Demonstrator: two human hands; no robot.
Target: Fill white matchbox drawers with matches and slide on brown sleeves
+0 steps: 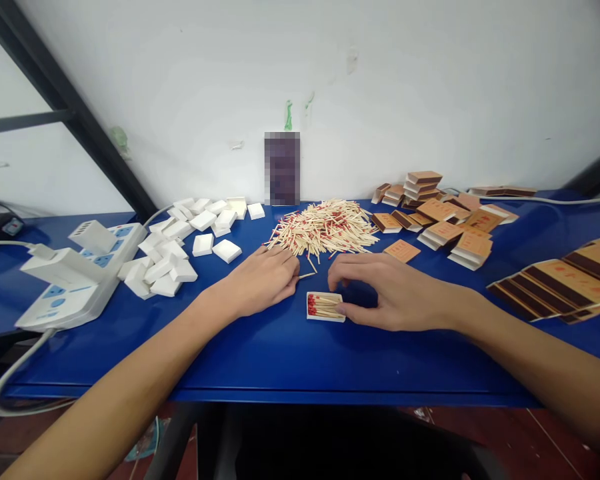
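A small white matchbox tray (325, 307) filled with red-tipped matches lies on the blue table (280, 360), in front of me. My right hand (395, 293) rests beside it, thumb and fingertips touching the tray's right end. My left hand (265, 280) lies palm down to the tray's left, fingers together, pinching a single match (307, 275) at its tips. Behind both hands is a loose heap of matches (327, 227).
Several empty white trays (180, 247) are scattered at the left, next to a white power strip (75, 273) with plugs and cables. Brown matchbox sleeves (440, 220) are piled at the right, and flattened sleeves (565, 280) fan out at the far right. A white wall stands behind.
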